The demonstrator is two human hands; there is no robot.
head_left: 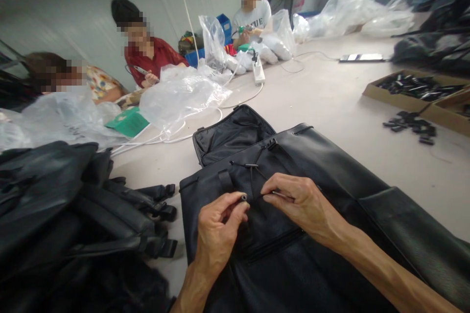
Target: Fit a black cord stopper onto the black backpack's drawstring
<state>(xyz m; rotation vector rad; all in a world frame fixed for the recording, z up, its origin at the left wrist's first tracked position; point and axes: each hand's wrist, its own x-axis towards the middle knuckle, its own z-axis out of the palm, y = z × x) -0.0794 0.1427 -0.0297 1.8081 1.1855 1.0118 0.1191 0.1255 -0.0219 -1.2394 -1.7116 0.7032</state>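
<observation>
A black bag [293,234] lies flat on the pale counter [330,102], directly under both hands. The left hand [216,227] has its fingers [235,208] pinched together on a small dark cord end [244,197]. Just to the right of it, nearly touching, the right hand [299,200] has its fingers [270,190] closed on a thin black cord [253,171] that runs up from the fingertips to a small toggle on the bag's front. Beyond the fingertips the bag's mouth gapes, showing a dark lining.

Left of the left hand, a heap of more black bags [73,205] with straps and buckles covers the near corner of the counter. Far beyond the fingers, crumpled clear plastic bags [183,90] and white cables [235,102] trail across the surface, with a white power strip [258,72] among them. Well to the right of the right hand sits a shallow cardboard tray [400,100] of small black parts, a few more scattered loose beside it, and a dark phone [362,57] farther off.

Three other people sit along the far left edge, by a plain grey wall.
</observation>
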